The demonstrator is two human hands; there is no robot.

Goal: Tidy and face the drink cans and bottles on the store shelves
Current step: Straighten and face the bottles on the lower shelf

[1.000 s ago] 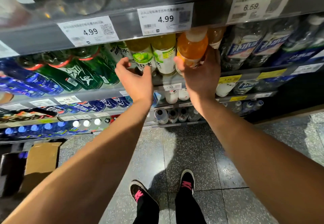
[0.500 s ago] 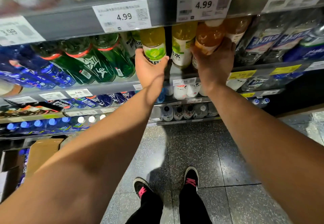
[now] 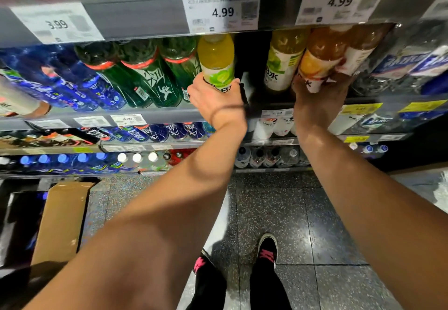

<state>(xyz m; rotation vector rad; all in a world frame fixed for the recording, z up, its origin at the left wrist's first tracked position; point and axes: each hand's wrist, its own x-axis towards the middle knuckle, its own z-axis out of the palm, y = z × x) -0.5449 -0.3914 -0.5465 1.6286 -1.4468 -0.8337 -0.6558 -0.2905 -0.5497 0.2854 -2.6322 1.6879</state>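
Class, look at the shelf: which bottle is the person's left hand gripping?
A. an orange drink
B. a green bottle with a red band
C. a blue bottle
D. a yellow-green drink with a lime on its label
D: the left hand wraps the base of the yellow-green lime-label bottle.

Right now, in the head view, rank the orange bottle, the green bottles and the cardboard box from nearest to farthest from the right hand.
1. Orange bottle, in the right hand.
2. Green bottles, left, same shelf.
3. Cardboard box, floor, far left.
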